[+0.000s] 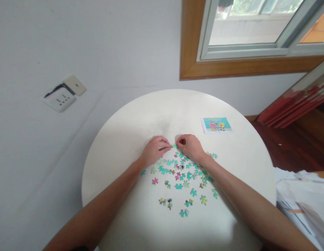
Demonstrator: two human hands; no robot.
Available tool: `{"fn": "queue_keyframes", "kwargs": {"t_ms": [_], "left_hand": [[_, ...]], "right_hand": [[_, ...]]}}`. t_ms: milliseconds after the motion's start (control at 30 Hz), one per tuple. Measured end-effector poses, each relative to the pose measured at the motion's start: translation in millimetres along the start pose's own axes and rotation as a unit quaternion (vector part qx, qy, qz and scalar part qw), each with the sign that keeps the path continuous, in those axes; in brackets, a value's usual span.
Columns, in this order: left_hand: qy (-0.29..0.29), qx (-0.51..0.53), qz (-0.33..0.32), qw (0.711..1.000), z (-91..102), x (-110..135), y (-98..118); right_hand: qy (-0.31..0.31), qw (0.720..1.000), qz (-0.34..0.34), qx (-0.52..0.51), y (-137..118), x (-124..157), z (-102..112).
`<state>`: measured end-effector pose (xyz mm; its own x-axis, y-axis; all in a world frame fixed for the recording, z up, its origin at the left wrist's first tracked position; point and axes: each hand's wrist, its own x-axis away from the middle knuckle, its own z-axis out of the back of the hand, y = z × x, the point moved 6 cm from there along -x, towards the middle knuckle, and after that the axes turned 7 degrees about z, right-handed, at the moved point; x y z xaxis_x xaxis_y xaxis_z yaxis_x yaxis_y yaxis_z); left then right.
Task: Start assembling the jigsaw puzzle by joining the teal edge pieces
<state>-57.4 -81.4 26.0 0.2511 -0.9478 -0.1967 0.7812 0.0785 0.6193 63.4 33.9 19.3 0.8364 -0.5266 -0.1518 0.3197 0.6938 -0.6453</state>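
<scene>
My left hand and my right hand meet near the middle of a round white table. Both pinch with fingers closed around small teal jigsaw pieces held between their fingertips, touching the tabletop. Just in front of the hands lie several loose jigsaw pieces, mostly teal with some pink and yellow, scattered toward me. A small picture card showing cartoon figures lies on the table at the right rear, apart from both hands.
The table stands against a white wall with a wall socket at the left. A wood-framed window is above right. Red folded material leans at the right. White papers lie beside the table's right edge.
</scene>
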Motion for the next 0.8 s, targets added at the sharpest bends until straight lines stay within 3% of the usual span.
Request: {"fn": "queue_keyframes", "kwargs": {"t_ms": [200, 367, 500, 800], "left_hand": [[-0.002, 0.004, 0.004, 1.0, -0.2, -0.1, -0.6], [-0.002, 0.007, 0.01, 1.0, 0.5, -0.1, 0.2], [0.001, 0.005, 0.005, 1.0, 0.9, 0.5, 0.9], [0.001, 0.006, 0.0, 1.0, 0.3, 1.1, 0.1]], "right_hand": [[0.014, 1.0, 0.01, -0.013, 2.4, 0.1, 0.2], [-0.001, 0.995, 0.078, -0.065, 3.2, 0.1, 3.6], [-0.021, 0.992, 0.118, -0.037, -1.4, 2.7, 6.6], [-0.037, 0.993, 0.115, 0.018, -5.3, 3.9, 5.1]]}}
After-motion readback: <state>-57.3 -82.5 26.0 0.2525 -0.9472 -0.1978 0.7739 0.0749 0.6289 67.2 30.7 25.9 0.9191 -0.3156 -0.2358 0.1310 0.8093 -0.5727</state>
